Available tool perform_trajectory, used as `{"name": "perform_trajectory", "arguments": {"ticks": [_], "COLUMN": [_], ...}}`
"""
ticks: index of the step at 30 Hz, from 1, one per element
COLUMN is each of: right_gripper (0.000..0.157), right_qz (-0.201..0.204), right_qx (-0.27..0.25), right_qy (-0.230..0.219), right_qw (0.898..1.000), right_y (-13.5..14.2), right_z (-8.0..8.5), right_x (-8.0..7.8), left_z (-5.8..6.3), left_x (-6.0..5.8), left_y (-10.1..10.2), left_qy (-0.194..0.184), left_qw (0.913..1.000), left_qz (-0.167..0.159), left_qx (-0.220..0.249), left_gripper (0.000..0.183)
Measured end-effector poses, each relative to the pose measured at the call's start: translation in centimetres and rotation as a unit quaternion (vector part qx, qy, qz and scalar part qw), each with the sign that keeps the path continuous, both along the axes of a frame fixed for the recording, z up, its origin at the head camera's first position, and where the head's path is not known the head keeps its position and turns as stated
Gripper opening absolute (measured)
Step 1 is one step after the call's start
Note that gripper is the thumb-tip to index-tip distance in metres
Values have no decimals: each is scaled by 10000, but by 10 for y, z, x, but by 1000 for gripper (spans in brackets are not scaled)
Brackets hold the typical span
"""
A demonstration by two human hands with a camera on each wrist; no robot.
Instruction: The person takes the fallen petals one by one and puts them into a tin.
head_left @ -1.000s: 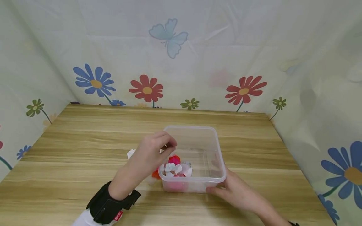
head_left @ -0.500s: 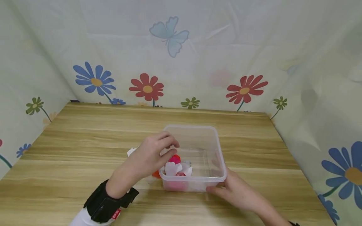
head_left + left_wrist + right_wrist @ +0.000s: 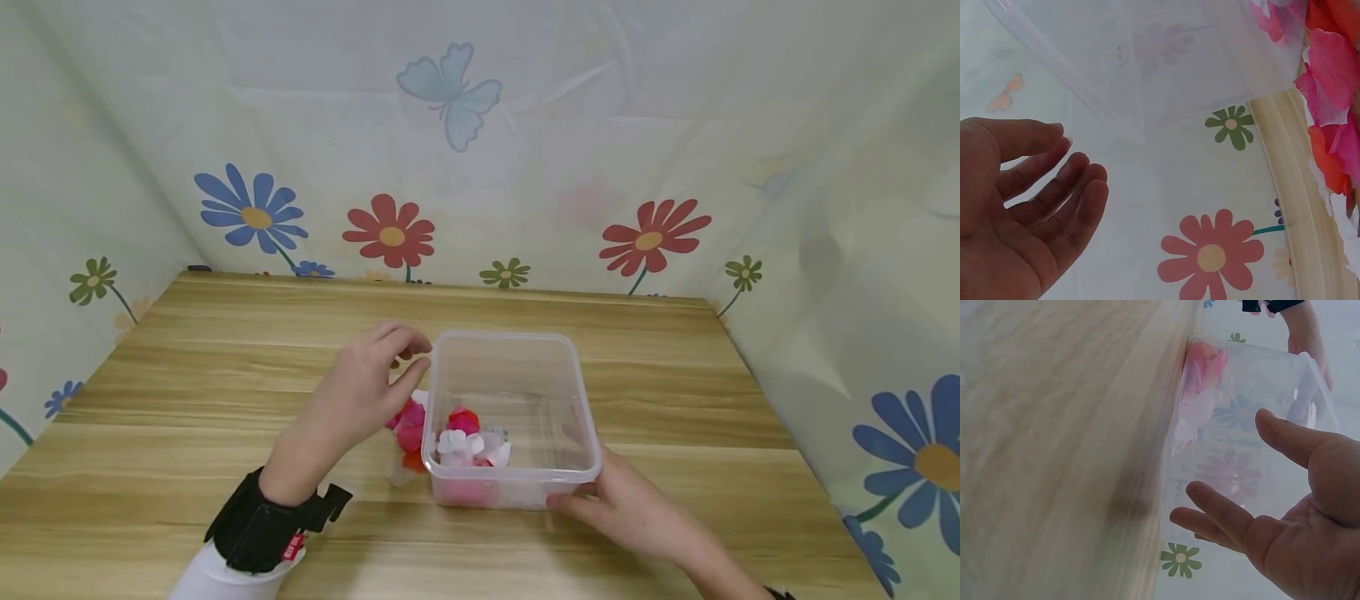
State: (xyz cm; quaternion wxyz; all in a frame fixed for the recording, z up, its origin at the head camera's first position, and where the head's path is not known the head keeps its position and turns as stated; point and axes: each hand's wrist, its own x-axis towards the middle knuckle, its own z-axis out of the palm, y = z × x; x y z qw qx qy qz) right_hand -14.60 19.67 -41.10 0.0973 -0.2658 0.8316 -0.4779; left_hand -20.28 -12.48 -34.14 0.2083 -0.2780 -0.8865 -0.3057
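Observation:
A clear plastic box without a lid stands on the table. Inside it, at the near left, lies a small heap of artificial petals in white, pink and red. More pink, red and white petals lie loose against the box's left side, partly behind my left arm. My left hand is in the air just left of the box rim, fingers loosely bent and holding nothing. At the near right corner my right hand rests against the box; its fingers look fairly straight and spread along the wall.
The wood-grain table runs back to a white curtain printed with flowers and a butterfly, which also flanks both sides. A black strap with a mounted device sits on my left wrist.
My left hand has moved from above the box to its left, uncovering the loose petals there. White petals on the heap have shifted. My right hand stays at the box.

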Motion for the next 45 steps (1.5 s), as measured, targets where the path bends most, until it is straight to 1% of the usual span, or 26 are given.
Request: {"name": "perform_trajectory", "arguments": {"ticks": [2, 7, 11, 14, 17, 21, 24, 28, 31, 34, 38, 45], "right_gripper": [91, 99, 93, 93, 102, 105, 104, 104, 105, 105, 104, 103], "right_qz": [-7, -52, -41, -59, -81, -76, -80, -69, -43, -16, -5, 23], "right_qx": [6, -12, -43, -15, 6, 10, 37, 42, 2, -25, -35, -61], "right_qy": [9, -41, -84, -65, -76, -101, -80, -53, -36, -17, -18, -45], "right_qw": [10000, 10000, 9999, 10000, 9999, 9999, 9999, 10000, 10000, 10000, 10000, 10000], "right_y": [0, 0, 0, 0, 0, 0, 0, 0, 0, 0, 0, 1], "right_z": [0, 0, 0, 0, 1, 1, 1, 0, 0, 0, 1, 0], "right_x": [0, 1, 0, 0, 1, 1, 0, 0, 0, 0, 0, 0], "left_z": [-3, -10, -19, -28, -37, -44, -46, -45, -46, -50, -55, -59], "left_x": [-3, -10, -18, -25, -30, -33, -34, -35, -35, -36, -36, -37], "left_y": [-2, -5, -9, -10, -10, -12, -13, -12, -12, -13, -13, -12], "left_qy": [-92, -469, -989, -1449, -1892, -2241, -2321, -2568, -2803, -2858, -2795, -2773], "left_qw": [9997, 9959, 9892, 9811, 9720, 9634, 9591, 9492, 9413, 9388, 9393, 9394], "left_qz": [207, 646, 864, 963, 961, 927, 891, 759, 712, 649, 532, 543], "left_qx": [-102, -428, -652, -845, -1010, -1146, -1350, -1651, -1744, -1807, -1915, -1942], "left_gripper": [18, 18, 17, 15, 14, 14, 10, 6, 8, 12, 13, 13]}}
